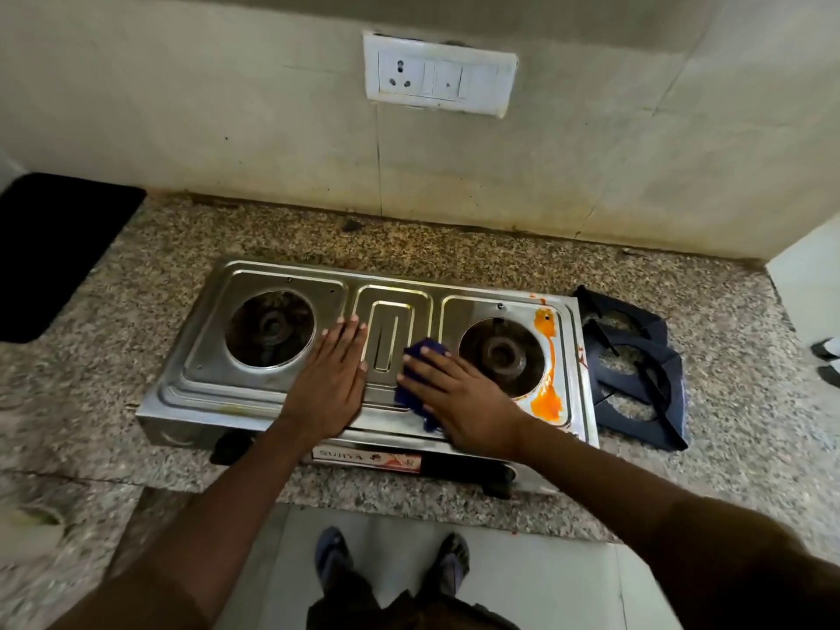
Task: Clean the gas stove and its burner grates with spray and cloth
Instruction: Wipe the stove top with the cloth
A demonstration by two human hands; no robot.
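Note:
A steel two-burner gas stove [272,388] sits on the granite counter with both grates off. My left hand [329,384] lies flat, fingers straight, on the stove top between the left burner [270,329] and the centre panel. My right hand [459,397] presses a blue cloth [416,379] onto the stove top beside the right burner [502,354]. An orange stain [547,397] runs along the right side of that burner. Two black burner grates [636,370] are stacked on the counter just right of the stove.
A speckled granite counter [454,247] meets a tiled wall with a white socket plate [438,75]. A black mat [50,247] lies at the far left. A white object [809,284] stands at the right edge. My feet [391,566] show on the floor below.

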